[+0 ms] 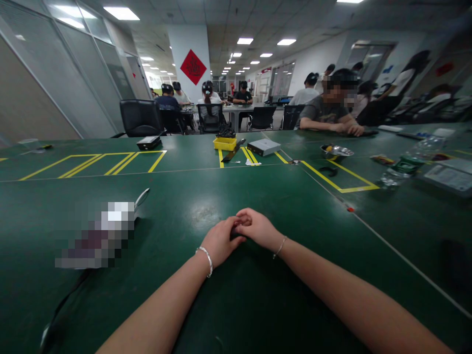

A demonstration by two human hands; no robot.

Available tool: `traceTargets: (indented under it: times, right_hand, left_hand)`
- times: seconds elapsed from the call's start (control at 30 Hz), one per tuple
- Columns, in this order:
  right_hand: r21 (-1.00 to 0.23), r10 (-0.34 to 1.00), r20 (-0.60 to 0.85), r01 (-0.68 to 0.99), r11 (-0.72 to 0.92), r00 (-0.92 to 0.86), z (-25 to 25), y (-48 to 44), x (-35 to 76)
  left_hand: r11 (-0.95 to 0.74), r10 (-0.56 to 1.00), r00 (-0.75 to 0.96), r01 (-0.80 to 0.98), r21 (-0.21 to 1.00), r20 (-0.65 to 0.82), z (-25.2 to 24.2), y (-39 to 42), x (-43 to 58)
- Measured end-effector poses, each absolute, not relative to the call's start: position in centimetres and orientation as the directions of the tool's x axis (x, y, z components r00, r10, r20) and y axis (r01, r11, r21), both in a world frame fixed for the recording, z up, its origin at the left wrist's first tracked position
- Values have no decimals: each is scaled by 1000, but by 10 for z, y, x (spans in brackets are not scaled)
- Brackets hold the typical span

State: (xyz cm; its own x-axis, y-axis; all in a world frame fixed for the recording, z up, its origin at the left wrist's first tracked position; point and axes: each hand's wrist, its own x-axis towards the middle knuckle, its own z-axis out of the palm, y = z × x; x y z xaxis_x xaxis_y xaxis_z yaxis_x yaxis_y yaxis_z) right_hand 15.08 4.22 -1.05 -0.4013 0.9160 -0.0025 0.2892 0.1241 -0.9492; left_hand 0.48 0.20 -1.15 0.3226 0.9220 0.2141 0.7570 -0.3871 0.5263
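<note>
My left hand (220, 242) and my right hand (260, 229) meet over the middle of the green table (177, 305), fingertips touching. The fingers of both are curled inward and closed. Something small and dark seems to sit between them, but the fingers hide most of it and I cannot make out its kind. A silvery bracelet (207, 261) circles my left wrist, and a thinner one (280, 247) my right. To the left of my hands lies a blurred-out pale object (116, 221) with a dark strap (72, 291).
Farther back are a yellow bin (224, 143), a grey box (264, 146), a black box (149, 142) and yellow tape outlines. On the right stand a metal bowl (336, 151) and a plastic bottle (400, 169). A person (324, 110) leans on the table's far side.
</note>
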Motion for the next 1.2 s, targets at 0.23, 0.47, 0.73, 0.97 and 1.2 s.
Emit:
traceTargets:
  times: [0.23, 0.47, 0.73, 0.97, 1.2]
  right_hand:
    - [-812, 939, 149, 504, 294, -308, 6, 69, 192]
    - [-131, 874, 402, 962, -241, 274, -3, 113, 358]
    - [-31, 854, 28, 855, -518, 519, -13, 117, 397]
    - [-163, 878, 179, 893, -419, 445, -6, 114, 383]
    - [-977, 992, -32, 204, -57, 124, 7, 96, 254]
  left_hand:
    - [-245, 969, 177, 742, 624, 170, -11, 3, 4]
    - [-152, 988, 95, 640, 753, 119, -10, 6, 1]
    - [-174, 984, 89, 633, 754, 152, -9, 5, 0]
    - [-128, 991, 66, 650, 749, 112, -7, 6, -2]
    - [-97, 994, 9, 558, 824, 112, -12, 11, -3]
